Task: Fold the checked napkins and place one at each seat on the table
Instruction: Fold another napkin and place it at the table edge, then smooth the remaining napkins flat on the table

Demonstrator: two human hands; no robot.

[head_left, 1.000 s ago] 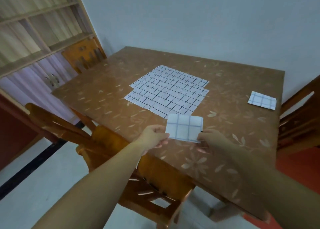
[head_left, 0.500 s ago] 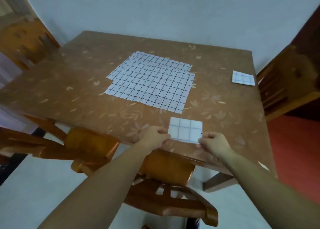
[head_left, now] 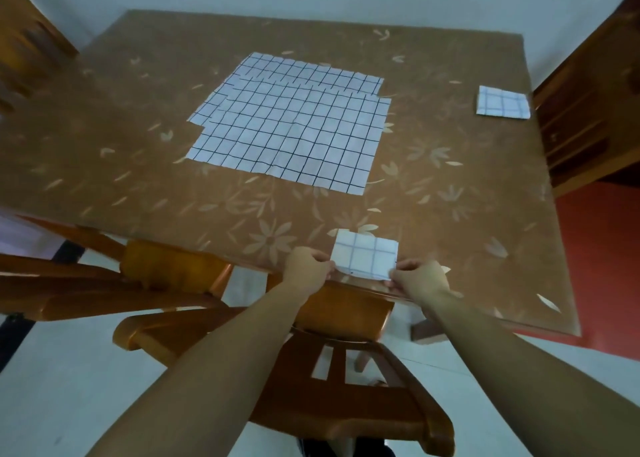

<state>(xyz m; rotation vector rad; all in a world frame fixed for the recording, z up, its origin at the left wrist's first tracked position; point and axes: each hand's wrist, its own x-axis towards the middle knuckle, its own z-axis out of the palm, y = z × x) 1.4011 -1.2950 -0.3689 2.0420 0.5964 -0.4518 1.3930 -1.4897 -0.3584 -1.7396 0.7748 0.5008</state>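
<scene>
A small folded checked napkin (head_left: 365,258) lies at the near edge of the brown flower-patterned table (head_left: 145,166), in front of a wooden chair (head_left: 332,380). My left hand (head_left: 306,266) pinches its left corner and my right hand (head_left: 417,278) pinches its right corner. Unfolded checked napkins (head_left: 291,124) lie overlapping in the middle of the table. Another folded napkin (head_left: 503,102) sits at the right edge, by the right-hand chair (head_left: 588,110).
A second wooden chair (head_left: 104,280) stands at the near left, another chair (head_left: 24,51) at the far left. A white wall rises behind the table. The floor is pale below me and red at the right.
My view has swung right along the table's near side. Both hands have carried the folded napkin to the near edge, in front of the chair below me.
</scene>
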